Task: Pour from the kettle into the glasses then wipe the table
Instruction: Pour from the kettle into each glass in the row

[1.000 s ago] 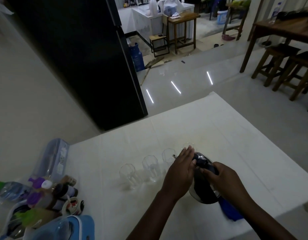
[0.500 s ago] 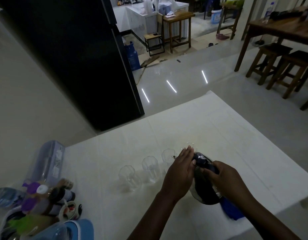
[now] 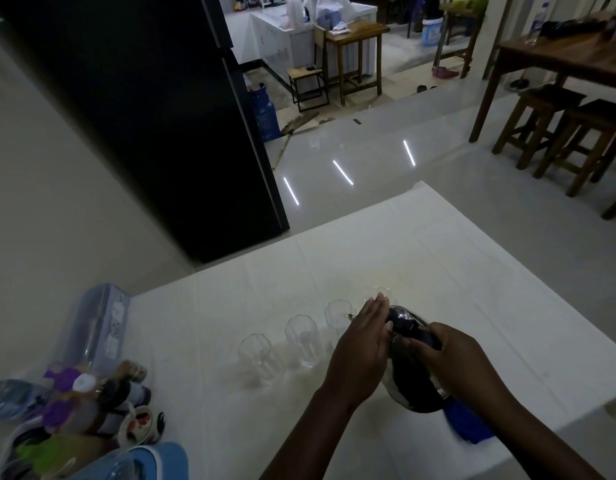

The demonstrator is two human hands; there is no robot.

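A dark shiny kettle point(image 3: 412, 382) is tilted over the white table point(image 3: 472, 306), its spout toward a row of clear glasses. My right hand point(image 3: 455, 358) grips the kettle's handle. My left hand point(image 3: 363, 344) lies flat against the kettle's lid and left side, fingers together. Three glasses stand free to the left: the left glass point(image 3: 258, 358), the middle glass point(image 3: 303, 341) and the right glass point(image 3: 337, 317), partly behind my left hand. A further glass rim point(image 3: 382, 292) shows beyond my fingertips. A blue cloth point(image 3: 467, 426) lies under my right wrist.
Bottles and jars point(image 3: 92, 393) crowd the table's near left corner beside a clear plastic box point(image 3: 98, 323). A tall black fridge point(image 3: 143, 116) stands beyond the table's far left. Wooden stools point(image 3: 559, 133) and a wooden table point(image 3: 559, 53) are at far right.
My head has shifted slightly, so the scene sits a little lower. Both hands and the kettle hold nearly the same pose by the glasses.
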